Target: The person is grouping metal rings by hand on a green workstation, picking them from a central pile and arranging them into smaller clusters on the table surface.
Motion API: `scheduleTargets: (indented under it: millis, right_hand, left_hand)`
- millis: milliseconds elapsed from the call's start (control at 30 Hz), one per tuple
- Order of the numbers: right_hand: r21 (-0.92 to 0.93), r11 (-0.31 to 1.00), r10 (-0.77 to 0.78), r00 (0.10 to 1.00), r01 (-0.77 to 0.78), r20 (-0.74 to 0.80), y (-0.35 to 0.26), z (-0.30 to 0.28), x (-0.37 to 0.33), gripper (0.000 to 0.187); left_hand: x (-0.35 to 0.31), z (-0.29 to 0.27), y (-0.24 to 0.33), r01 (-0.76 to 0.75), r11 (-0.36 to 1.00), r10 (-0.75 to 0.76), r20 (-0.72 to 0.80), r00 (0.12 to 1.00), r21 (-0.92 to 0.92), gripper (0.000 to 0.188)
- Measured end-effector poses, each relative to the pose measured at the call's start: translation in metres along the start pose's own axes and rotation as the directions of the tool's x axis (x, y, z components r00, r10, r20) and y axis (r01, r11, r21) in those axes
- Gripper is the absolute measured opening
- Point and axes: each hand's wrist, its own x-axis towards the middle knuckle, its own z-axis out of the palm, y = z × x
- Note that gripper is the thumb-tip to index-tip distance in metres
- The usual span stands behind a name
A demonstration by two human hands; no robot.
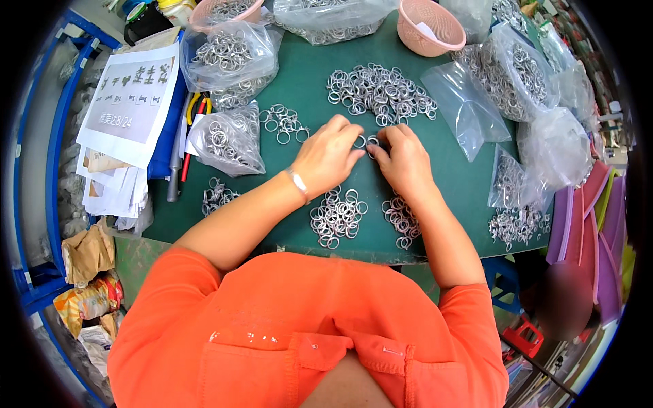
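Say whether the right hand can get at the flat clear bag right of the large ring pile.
Probably yes: the right hand is close to the flat clear bag, with green tabletop between them and nothing visibly blocking.

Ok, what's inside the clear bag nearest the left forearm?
Metal rings show through the bag; whatever lies deeper is covered by them and can't be seen.

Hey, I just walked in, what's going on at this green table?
Someone in an orange shirt is handling metal rings. The left hand and right hand are at a couple of loose rings, just below a big ring pile on the green table. Smaller piles lie nearer the body; whether either grip is closed is unclear.
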Motion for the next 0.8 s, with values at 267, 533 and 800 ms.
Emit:
scheduleTargets:
  millis: [267, 533, 800]
  right_hand:
    - [0.37, 0.928, 0.068, 0.997, -0.054, -0.026, 0.001, -0.005, -0.01, 0.019]
    - [0.447, 0.876, -0.101, 0.975, 0.182, -0.199, -0.006, -0.019, -0.026, 0.023]
    - [0.528, 0.849, -0.073, 0.996, 0.032, 0.057, -0.019, -0.032, -0.049, 0.014]
  left_hand:
    - [0.01, 0.011, -0.01, 0.109, 0.975, -0.104, 0.033, 0.994, -0.192, 0.018]
    - [-0.003, -0.017, 0.02, 0.238, 0.819, -0.256, 0.039, 0.966, -0.523, 0.017]
    - [-0.008, -0.012, 0.018, 0.264, 0.634, -0.347, 0.037, 0.937, -0.727, 0.012]
